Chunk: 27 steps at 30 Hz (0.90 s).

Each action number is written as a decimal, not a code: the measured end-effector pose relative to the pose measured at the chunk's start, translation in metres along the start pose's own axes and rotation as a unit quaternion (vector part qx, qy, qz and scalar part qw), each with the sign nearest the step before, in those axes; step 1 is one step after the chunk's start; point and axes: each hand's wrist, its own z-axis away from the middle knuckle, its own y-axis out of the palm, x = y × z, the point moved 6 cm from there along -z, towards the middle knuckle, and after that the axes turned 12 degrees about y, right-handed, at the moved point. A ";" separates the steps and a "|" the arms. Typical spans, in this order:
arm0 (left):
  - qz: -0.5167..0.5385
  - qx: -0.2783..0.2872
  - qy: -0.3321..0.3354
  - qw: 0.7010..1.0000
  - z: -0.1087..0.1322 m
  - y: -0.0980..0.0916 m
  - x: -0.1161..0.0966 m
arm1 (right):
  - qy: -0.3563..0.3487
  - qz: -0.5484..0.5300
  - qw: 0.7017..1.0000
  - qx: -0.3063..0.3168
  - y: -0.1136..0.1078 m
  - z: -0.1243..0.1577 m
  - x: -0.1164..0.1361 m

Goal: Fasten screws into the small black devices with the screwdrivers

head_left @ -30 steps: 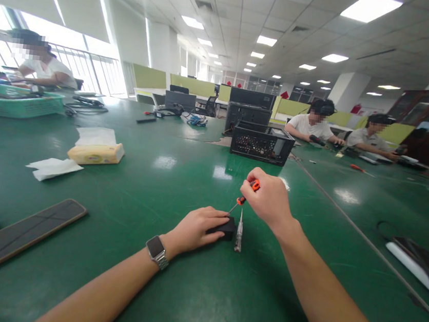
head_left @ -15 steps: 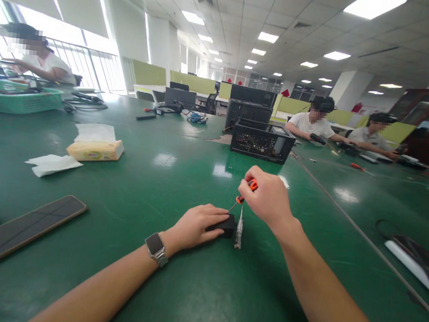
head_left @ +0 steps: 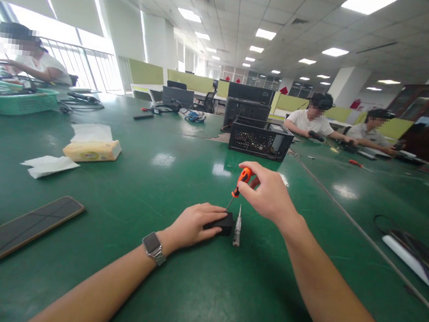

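My left hand [head_left: 195, 223] lies over a small black box [head_left: 223, 223] on the green table [head_left: 141, 256] and holds it down with curled fingers. My right hand [head_left: 269, 192] pinches the orange handle of a small screwdriver [head_left: 240, 181] whose thin tip points down onto the top of the black box. A second, clear-handled screwdriver [head_left: 237, 227] lies on the table just right of the box. A watch sits on my left wrist.
A long dark flat panel [head_left: 16, 235] lies at the near left. A tissue pack [head_left: 92, 149] and loose tissue [head_left: 49, 165] sit further left. A black computer case [head_left: 260, 138] stands behind my hands. Cables and a white device [head_left: 413, 251] lie at right. Other people sit at the table's far sides.
My right hand has loosened its wrap and shifted up the orange handle, so more of the handle shows. My left hand and the black box have stayed put.
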 end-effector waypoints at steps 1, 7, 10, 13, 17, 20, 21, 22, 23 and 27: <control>0.001 0.001 -0.001 1.000 0.000 0.001 0.000 | 0.002 0.012 1.000 -0.010 0.000 0.000 0.000; 0.002 0.004 -0.005 1.000 0.002 0.002 0.002 | 0.032 0.010 0.999 -0.030 0.001 0.003 -0.001; 0.003 0.000 -0.005 1.000 0.001 0.000 0.001 | 0.023 -0.002 1.000 -0.006 0.003 0.002 0.001; 0.004 -0.008 -0.003 1.000 0.001 -0.002 0.000 | 0.029 0.012 0.999 -0.013 0.002 0.001 0.000; 0.005 -0.007 -0.008 1.000 0.001 -0.001 0.001 | 0.033 -0.003 0.999 -0.022 0.000 0.001 -0.003; 0.005 -0.001 -0.012 1.000 0.002 0.000 0.002 | 0.031 -0.003 0.999 -0.018 0.001 0.000 -0.004; 0.006 -0.002 -0.011 1.000 0.002 0.000 0.002 | 0.030 0.001 0.999 -0.017 0.001 0.000 -0.004; 0.006 -0.004 -0.010 1.000 0.002 0.000 0.002 | 0.028 0.004 0.999 -0.016 0.001 0.000 -0.004; 0.007 -0.007 -0.008 1.000 0.002 0.000 0.001 | 0.024 0.003 1.000 -0.014 0.002 0.000 -0.003; 0.010 -0.012 -0.007 1.000 0.001 -0.001 0.000 | 0.003 0.001 1.000 -0.019 0.002 0.001 0.001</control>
